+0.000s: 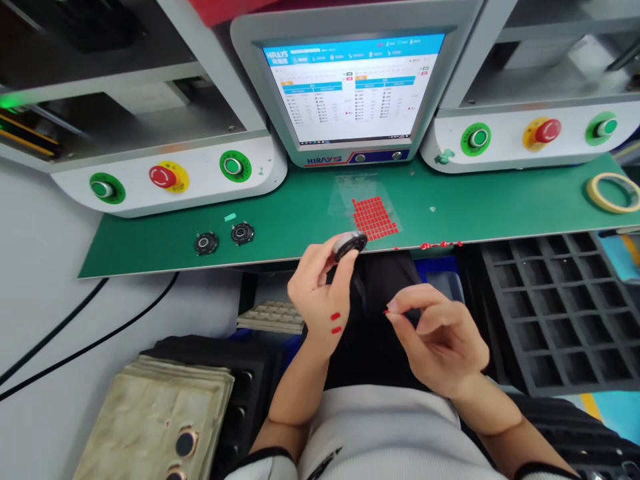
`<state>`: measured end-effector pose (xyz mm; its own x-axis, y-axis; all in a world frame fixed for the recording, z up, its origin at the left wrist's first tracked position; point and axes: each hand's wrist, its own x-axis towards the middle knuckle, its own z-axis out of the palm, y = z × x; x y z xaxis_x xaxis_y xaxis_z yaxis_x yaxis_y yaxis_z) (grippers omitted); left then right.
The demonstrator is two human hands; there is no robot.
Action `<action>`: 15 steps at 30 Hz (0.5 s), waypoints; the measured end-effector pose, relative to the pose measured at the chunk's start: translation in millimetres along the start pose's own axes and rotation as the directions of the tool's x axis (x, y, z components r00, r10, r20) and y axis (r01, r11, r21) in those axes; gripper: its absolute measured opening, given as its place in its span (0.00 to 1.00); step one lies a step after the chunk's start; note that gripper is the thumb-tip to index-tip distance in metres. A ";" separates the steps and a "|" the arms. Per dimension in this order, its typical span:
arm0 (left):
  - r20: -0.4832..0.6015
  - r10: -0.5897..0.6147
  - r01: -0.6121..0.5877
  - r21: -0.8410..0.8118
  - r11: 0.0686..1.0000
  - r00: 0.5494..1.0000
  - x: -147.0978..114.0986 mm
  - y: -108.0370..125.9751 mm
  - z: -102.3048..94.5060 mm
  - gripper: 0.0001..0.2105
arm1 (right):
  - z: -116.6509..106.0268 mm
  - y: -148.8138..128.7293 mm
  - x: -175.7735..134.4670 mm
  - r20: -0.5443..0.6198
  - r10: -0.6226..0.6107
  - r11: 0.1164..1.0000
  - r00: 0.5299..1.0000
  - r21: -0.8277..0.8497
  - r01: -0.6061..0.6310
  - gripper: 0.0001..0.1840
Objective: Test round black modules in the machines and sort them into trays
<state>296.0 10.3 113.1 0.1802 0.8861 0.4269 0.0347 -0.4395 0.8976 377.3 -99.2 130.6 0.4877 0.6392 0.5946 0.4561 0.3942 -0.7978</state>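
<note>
My left hand [323, 280] grips a round black watch case [350, 245] by its rim, between thumb and fingers, just off the bench's front edge. Two small red stickers [335, 323] are stuck on the back of that hand near the wrist. Lower and to the right, my right hand [440, 333] pinches a tiny red sticker [387, 312] between thumb and forefinger. A sheet of red stickers [376, 217] on clear film lies on the green bench behind the held case. Two more watch cases [243, 233] rest on the bench to the left.
A machine with a screen [357, 93] and push buttons [232, 167] stands behind the green bench [300, 200]. Yellow tape [614, 192] lies at right. Red sticker bits [440, 245] line the front edge. A black compartment tray [560, 307] sits right, stacked pale trays [150, 413] lower left.
</note>
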 end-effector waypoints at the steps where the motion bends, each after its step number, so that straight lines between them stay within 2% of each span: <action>1: 0.021 0.020 -0.021 0.018 1.000 1.000 2.0 -1.4 0.5 0.07 | 2.7 -1.2 -0.3 0.012 0.101 0.989 0.995 0.110 -0.102 0.17; 3: 0.076 0.074 -0.081 0.088 0.993 0.994 3.7 -1.1 1.0 0.07 | 7.4 -1.6 1.1 0.066 0.291 0.917 0.954 0.265 -0.298 0.17; 6: 0.116 0.170 -0.190 0.195 0.962 0.979 3.2 4.5 1.4 0.07 | 10.6 0.9 6.1 0.170 0.487 0.779 0.857 0.359 -0.514 0.16; 10: 0.159 0.264 -0.298 0.262 0.918 0.951 2.9 11.2 1.3 0.07 | 9.5 6.9 10.5 0.259 0.610 0.623 0.749 0.428 -0.655 0.18; 15: 0.175 0.253 -0.284 0.179 0.942 0.951 2.9 11.3 -0.2 0.06 | 12.9 16.6 11.0 0.343 0.701 0.391 0.625 0.549 -0.739 0.23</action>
<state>296.8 7.9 124.4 0.3525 0.7059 0.6143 0.1578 -0.6919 0.7045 380.7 -77.1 122.6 0.3690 0.9027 -0.2213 -0.5906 0.0439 -0.8057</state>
